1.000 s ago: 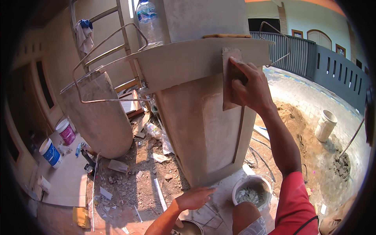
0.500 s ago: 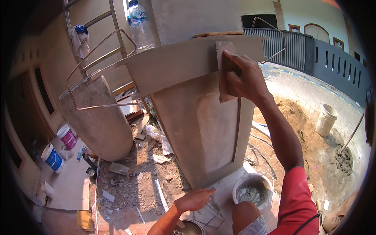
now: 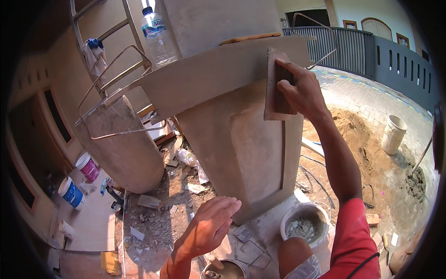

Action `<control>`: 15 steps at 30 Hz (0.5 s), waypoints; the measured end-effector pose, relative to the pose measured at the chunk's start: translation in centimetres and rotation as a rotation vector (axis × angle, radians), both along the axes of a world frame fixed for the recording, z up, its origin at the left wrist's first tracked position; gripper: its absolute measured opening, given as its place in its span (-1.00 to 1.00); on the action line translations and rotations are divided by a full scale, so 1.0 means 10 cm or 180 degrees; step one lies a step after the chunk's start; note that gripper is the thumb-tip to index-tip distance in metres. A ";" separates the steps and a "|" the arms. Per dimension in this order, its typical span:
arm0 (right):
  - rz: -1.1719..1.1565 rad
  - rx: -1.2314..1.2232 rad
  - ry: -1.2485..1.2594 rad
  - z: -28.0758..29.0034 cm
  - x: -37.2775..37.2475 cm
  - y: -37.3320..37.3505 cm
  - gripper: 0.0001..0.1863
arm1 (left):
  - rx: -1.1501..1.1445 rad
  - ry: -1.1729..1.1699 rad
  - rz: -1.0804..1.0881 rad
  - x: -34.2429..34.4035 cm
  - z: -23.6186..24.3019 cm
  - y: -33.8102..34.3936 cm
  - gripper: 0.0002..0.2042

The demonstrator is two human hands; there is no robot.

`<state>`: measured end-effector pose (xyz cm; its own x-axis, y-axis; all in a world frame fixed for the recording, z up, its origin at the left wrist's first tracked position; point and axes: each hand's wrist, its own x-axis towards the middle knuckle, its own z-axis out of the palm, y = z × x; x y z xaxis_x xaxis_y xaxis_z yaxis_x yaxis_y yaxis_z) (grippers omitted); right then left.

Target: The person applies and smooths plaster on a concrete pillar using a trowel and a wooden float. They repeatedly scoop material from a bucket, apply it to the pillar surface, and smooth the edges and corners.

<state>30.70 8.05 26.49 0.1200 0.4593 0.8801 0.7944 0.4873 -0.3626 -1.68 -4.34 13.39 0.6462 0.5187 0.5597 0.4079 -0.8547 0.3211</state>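
Note:
My right hand (image 3: 304,90) grips a plastering float (image 3: 273,86), a flat plate with a block handle. Its plate lies against the right part of the smooth grey band (image 3: 200,72) around the top of a plastered pillar (image 3: 258,149). Lower down, my left hand (image 3: 210,225) is raised in front of the pillar's foot, empty, fingers stretched out. Just below it stands a bucket (image 3: 244,269) with a wooden tool handle (image 3: 215,262) sticking out. A pale bucket (image 3: 284,228) of grey mix sits by my knee.
Bent metal rods (image 3: 125,126) jut from the band's left end. A water bottle (image 3: 158,39) stands on the ledge. Left are a large cylinder (image 3: 123,149), paint pails (image 3: 72,195) and rubble. Right are a sand heap (image 3: 350,132) and a white bucket (image 3: 393,135).
My right hand has moved the float slightly to the right along the band. My left hand has risen from near the lower bucket. The whole view has shifted a little.

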 end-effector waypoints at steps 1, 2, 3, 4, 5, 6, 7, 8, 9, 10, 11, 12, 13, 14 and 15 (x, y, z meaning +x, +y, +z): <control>0.0056 0.0005 0.0259 0.09 0.04 0.07 -0.46 | 0.0274 -0.0081 0.0264 -0.03 0.18 -0.01 -0.58; 0.0200 -0.0068 0.0465 0.18 0.08 0.13 -0.46 | 0.0625 -0.0172 0.0449 -0.06 0.35 0.00 -0.57; 0.0345 -0.0143 0.0666 0.27 0.11 0.18 -0.46 | 0.0890 -0.0221 0.0739 -0.09 0.53 0.02 -0.56; 0.0490 -0.0223 0.0868 0.33 0.09 0.21 -0.45 | 0.1151 -0.0174 0.0919 -0.12 0.70 0.05 -0.46; 0.0358 -0.0100 0.0835 0.35 0.04 0.22 -0.45 | 0.1462 -0.0179 0.1204 -0.12 0.84 0.08 -0.45; 0.0373 -0.0124 0.0727 0.32 -0.06 0.21 -0.45 | 0.1703 -0.0216 0.1290 -0.12 0.98 0.15 -0.43; 0.0315 -0.0124 0.0656 0.27 -0.20 0.19 -0.45 | 0.2013 -0.0168 0.1444 -0.11 1.12 0.22 -0.44; 0.0207 -0.0187 0.0641 0.21 -0.36 0.16 -0.45 | 0.2128 -0.0187 0.1562 -0.10 1.25 0.29 -0.45; 0.0290 -0.0230 0.0476 0.09 -0.55 0.11 -0.43 | 0.2234 -0.0198 0.1678 -0.08 1.37 0.36 -0.46; 0.0340 -0.0260 0.0350 -0.06 -0.74 0.04 -0.41 | 0.2341 -0.0208 0.1791 -0.05 1.47 0.42 -0.47; 0.0397 -0.0331 0.0153 -0.23 -0.93 -0.05 -0.42 | 0.2392 -0.0184 0.1802 -0.01 1.57 0.47 -0.50; 0.0491 -0.0381 -0.0093 -0.34 -1.05 -0.14 -0.43 | 0.2449 -0.0146 0.1813 0.02 1.67 0.52 -0.52; 0.0578 -0.0299 -0.0106 -0.40 -1.05 -0.20 -0.43 | 0.2532 -0.0116 0.1828 0.05 1.77 0.54 -0.54; 0.0691 -0.0254 -0.0160 -0.42 -1.02 -0.24 -0.42 | 0.2527 -0.0027 0.1814 0.08 1.85 0.56 -0.56; 0.0784 -0.0288 -0.0219 -0.42 -0.95 -0.27 -0.42 | 0.2544 0.0047 0.1795 0.11 1.92 0.57 -0.58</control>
<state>21.16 5.35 22.32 -0.0639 0.5444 0.8364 0.6803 0.6369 -0.3627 -0.62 1.32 32.56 0.4296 0.2250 0.8745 0.8229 -0.4964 -0.2765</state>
